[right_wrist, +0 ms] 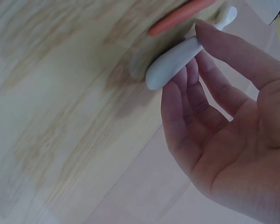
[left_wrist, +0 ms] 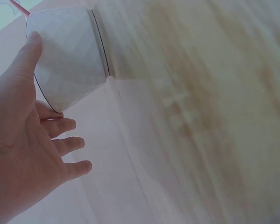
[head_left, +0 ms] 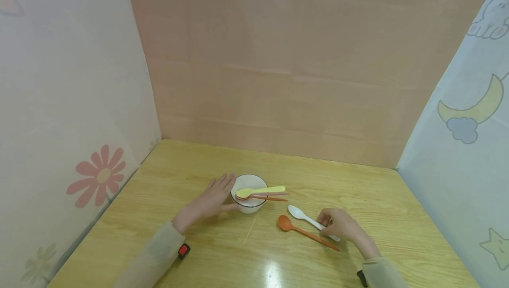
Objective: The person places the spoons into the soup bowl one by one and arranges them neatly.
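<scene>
A white bowl point(head_left: 249, 210) with a dark rim stands near the middle of the table. My left hand point(head_left: 210, 199) rests against its left side, fingers fairly straight; in the left wrist view the thumb touches the bowl's wall point(left_wrist: 67, 56). Across the bowl lie a yellow spoon point(head_left: 270, 189), a pinkish handle point(head_left: 283, 194) and an orange-brown handle point(head_left: 274, 198). With thumb and fingertips, my right hand point(head_left: 343, 224) pinches the handle of a white spoon point(head_left: 296, 212). The handle end point(right_wrist: 170, 65) shows beyond the fingers. Alongside it lies an orange spoon point(head_left: 284, 223).
The wooden table point(head_left: 191, 160) meets a brownish-pink back sheet point(head_left: 270, 80). Pale sheets with printed flowers point(head_left: 95, 175), a moon point(head_left: 473, 107) and stars stand along the left and right sides.
</scene>
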The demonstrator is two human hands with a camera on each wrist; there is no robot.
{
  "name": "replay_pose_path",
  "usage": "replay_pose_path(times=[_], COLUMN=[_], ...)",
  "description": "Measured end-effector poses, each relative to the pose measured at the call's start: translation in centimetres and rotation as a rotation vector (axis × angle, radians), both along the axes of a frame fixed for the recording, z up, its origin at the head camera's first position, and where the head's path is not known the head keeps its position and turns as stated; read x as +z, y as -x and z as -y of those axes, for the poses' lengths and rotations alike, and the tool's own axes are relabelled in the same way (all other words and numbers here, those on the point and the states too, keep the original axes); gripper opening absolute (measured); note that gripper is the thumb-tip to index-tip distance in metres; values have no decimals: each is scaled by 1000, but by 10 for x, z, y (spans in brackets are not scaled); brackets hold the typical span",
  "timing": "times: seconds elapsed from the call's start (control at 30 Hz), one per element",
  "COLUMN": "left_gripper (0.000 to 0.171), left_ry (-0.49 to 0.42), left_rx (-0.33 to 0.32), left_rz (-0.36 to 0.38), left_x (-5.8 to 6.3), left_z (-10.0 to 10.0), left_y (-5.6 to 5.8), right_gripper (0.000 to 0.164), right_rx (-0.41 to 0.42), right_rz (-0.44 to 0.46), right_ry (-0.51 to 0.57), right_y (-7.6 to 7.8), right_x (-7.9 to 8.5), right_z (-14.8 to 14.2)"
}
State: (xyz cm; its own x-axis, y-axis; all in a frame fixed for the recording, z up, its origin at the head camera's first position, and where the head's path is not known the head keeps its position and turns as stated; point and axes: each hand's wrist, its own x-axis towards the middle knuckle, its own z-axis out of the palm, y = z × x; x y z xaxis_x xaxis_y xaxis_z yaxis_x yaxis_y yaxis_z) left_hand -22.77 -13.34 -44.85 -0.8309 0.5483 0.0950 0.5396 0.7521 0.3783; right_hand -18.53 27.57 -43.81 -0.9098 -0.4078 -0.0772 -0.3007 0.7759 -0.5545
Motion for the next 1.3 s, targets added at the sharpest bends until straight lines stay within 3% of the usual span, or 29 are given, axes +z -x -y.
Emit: replay_pose_path(times=[0.47, 1.3], left_gripper=[96, 96], left_ry=[5, -6], left_rx=[-2, 0], left_rz=[2, -10], left_x=[-2, -4], left_z=[0, 0], left_y=[3, 3], right_gripper=[19, 16], right_rx=[0, -26], right_rz=[-29, -61], right_ry=[-33, -81], right_y=[2, 9], right_x=[-1, 14], right_z=[2, 4])
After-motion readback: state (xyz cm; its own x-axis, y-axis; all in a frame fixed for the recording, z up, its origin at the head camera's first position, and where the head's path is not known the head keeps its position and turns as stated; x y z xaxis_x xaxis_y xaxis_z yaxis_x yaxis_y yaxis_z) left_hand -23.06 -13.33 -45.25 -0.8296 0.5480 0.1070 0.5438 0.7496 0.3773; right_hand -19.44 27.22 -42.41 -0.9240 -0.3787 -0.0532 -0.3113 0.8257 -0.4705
